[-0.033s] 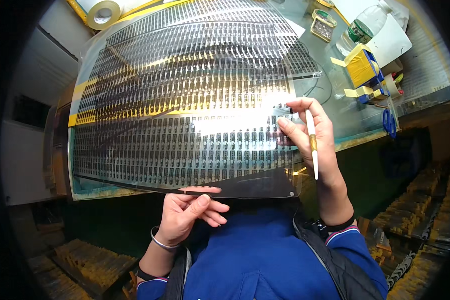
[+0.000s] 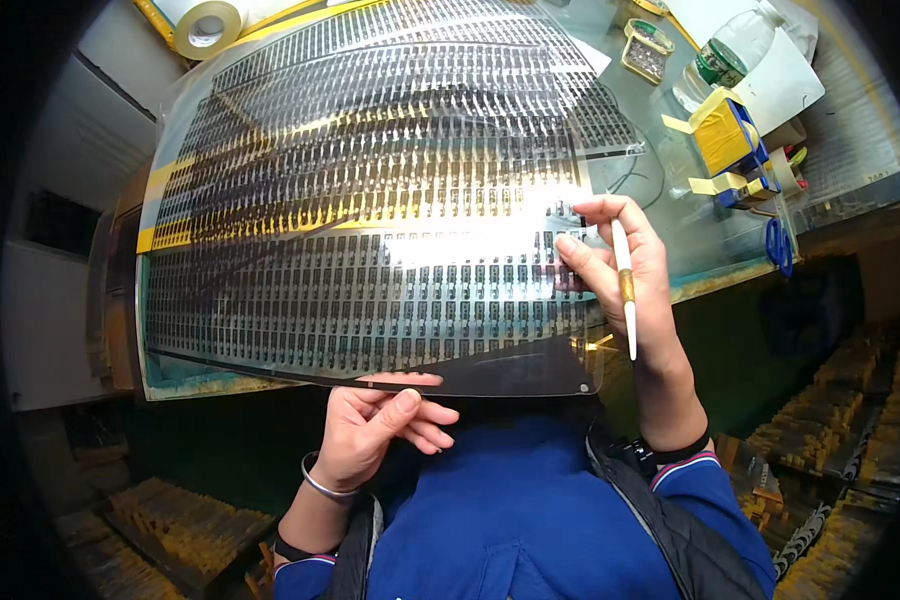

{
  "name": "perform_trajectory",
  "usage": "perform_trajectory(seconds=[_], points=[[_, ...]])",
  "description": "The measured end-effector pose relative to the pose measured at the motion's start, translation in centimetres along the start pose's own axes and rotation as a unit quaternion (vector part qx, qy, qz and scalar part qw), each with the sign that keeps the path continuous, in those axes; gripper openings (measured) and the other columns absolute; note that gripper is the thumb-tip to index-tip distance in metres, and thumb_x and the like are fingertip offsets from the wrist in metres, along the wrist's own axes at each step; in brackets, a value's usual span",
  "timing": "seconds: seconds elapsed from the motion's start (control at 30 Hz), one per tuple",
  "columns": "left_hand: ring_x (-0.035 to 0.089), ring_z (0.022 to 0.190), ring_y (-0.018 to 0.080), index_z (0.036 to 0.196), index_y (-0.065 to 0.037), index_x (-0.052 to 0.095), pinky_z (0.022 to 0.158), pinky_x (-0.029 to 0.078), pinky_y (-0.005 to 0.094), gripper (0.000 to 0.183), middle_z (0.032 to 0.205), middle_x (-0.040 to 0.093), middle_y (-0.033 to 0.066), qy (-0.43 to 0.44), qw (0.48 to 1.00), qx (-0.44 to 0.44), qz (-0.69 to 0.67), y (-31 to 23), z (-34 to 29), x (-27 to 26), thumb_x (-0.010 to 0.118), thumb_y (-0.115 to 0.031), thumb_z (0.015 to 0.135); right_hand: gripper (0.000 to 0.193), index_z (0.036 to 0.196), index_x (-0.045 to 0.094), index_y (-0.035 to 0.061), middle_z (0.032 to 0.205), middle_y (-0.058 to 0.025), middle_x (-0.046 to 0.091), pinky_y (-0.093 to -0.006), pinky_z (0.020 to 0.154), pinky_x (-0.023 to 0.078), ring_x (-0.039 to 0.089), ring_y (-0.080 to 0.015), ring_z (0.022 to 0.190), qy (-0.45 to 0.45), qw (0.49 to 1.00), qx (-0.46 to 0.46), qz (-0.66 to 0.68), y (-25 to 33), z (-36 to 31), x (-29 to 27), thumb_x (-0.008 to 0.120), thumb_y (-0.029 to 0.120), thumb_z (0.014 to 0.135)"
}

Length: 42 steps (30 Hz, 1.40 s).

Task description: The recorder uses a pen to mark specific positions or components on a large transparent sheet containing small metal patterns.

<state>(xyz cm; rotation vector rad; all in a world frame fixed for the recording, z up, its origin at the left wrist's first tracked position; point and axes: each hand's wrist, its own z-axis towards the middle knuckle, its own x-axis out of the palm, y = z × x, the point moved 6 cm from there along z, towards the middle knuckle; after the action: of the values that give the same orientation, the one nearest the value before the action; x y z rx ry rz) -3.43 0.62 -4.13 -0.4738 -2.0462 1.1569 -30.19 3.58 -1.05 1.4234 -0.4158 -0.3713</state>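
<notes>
A large clear film sheet [image 2: 300, 290], printed with rows of small dark marks, spans the glass-topped table and overhangs its front edge. At that near edge is my left hand [image 2: 365, 430]; its index finger shows through the sheet from beneath, the thumb is at the rim, and the other fingers hang below. My right hand [image 2: 635, 270] pinches the sheet's right edge between thumb and index finger. Tucked in the same hand is a slim white pen-like tool [image 2: 625, 275] with a gold band, tapering downward. A bright glare hides part of the print beside the right fingers.
At the right stand a blue tape dispenser [image 2: 727, 135] with yellow tape, a clear bottle [image 2: 725, 65] and blue scissors [image 2: 778, 246]. A small tray [image 2: 647, 52] holds tiny pieces. A tape roll [image 2: 207, 30] lies far left. Stacked yellowish pieces [image 2: 185, 525] are below the table.
</notes>
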Motion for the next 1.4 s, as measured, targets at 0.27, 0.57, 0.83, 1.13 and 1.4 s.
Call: perform_trajectory(seconds=[0.27, 0.57, 0.83, 1.13, 1.4], points=[[0.072, 0.077, 0.0292, 0.12, 0.011, 0.056, 0.065, 0.061, 0.0327, 0.032, 0.095, 0.068, 0.0284, 0.012, 0.999, 0.0, -0.032, -0.2, -0.2, -0.7, 0.052, -0.012, 0.099, 0.03, 0.113, 0.05, -0.0012, 0.11, -0.0106, 0.055, -0.0164, 0.062, 0.048, 0.061, -0.0054, 0.079, 0.006, 0.999, 0.013, 0.029, 0.3, -0.1, 0.3, 0.063, -0.006, 0.087], [0.072, 0.078, 0.0228, 0.098, 0.008, 0.069, 0.071, 0.059, 0.0285, 0.014, 0.089, 0.072, 0.0186, 0.018, 0.96, 0.12, 0.253, -3.8, -2.2, -0.6, 0.064, 0.004, 0.085, 0.029, 0.116, 0.051, -0.0013, 0.113, -0.0129, 0.058, -0.019, 0.067, 0.051, 0.063, -0.0092, 0.083, 0.004, 1.0, 0.002, -0.019, 0.7, 0.2, -0.1, 0.063, -0.003, 0.089], [0.046, 0.131, 0.0367, 0.121, -0.002, 0.063, 0.112, 0.027, 0.0532, 0.045, 0.135, 0.054, 0.0191, -0.056, 0.629, 0.287, 0.72, -6.4, -0.4, 0.6, 0.063, -0.033, 0.088, 0.045, 0.112, 0.061, -0.0014, 0.102, -0.0151, 0.065, -0.0283, 0.077, 0.046, 0.055, -0.0163, 0.08, -0.075, 0.941, -0.182, -0.274, 4.8, -0.5, -2.3, 0.044, 0.039, 0.103], [0.043, 0.134, 0.0342, 0.127, -0.005, 0.06, 0.112, 0.026, 0.0512, 0.05, 0.14, 0.05, 0.0171, -0.076, 0.599, 0.266, 0.751, -6.3, 1.3, 1.0, 0.055, -0.041, 0.093, 0.016, 0.099, 0.066, -0.0027, 0.082, -0.0056, 0.066, -0.0216, 0.061, 0.051, 0.062, -0.0087, 0.069, 0.094, 0.984, 0.151, -0.021, 1.3, -2.0, 0.5, 0.063, 0.012, 0.092], [0.043, 0.134, 0.0346, 0.127, -0.005, 0.06, 0.112, 0.025, 0.0513, 0.051, 0.14, 0.05, 0.0172, -0.072, 0.607, 0.263, 0.747, -6.5, 1.3, 0.9, 0.057, -0.041, 0.091, 0.013, 0.082, 0.068, -0.0009, 0.07, -0.0033, 0.066, -0.0221, 0.055, 0.047, 0.058, -0.0047, 0.062, 0.082, 0.983, 0.066, -0.151, 0.8, -1.7, 1.2, 0.072, 0.011, 0.083]])
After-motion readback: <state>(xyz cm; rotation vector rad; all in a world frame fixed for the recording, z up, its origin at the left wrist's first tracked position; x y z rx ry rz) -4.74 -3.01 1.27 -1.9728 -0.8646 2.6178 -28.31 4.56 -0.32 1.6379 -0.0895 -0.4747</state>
